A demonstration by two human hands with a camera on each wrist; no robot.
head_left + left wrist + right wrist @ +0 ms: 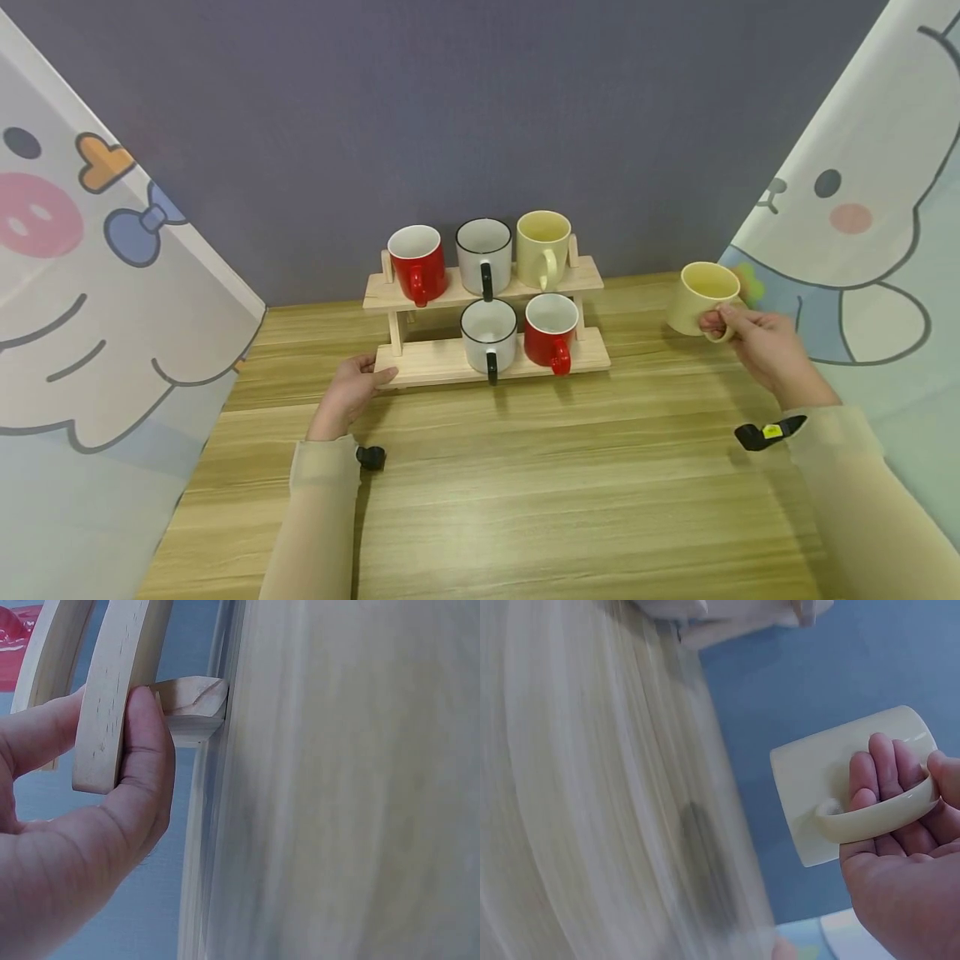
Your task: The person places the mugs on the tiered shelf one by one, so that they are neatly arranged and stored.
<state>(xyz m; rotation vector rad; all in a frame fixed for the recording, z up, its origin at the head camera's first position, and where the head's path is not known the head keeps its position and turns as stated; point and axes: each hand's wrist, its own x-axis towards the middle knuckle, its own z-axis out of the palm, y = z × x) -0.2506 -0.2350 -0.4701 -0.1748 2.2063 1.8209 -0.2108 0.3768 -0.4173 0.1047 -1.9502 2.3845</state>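
At the left end of a two-tier wooden rack point(427, 362), my left hand point(350, 392) pinches the lower board point(105, 712) between thumb and fingers. My right hand point(772, 346) grips a yellow mug point(686, 304) by its handle point(885, 816), upright at the table's right side. The right wrist view shows its fingers passing through the handle. The upper tier bears a red mug point(431, 267), a white mug with black rim point(472, 267) and another yellow mug point(531, 258). Below them stand a second black-rimmed white mug point(480, 354) and a second red mug point(538, 342).
The rack stands on a wood-grain table point(555, 483) near its back edge, before a dark grey-blue panel point(480, 108). White panels with cartoon prints flank the table, the left panel point(97, 333) and the right panel point(885, 250). The right one is close behind the held mug.
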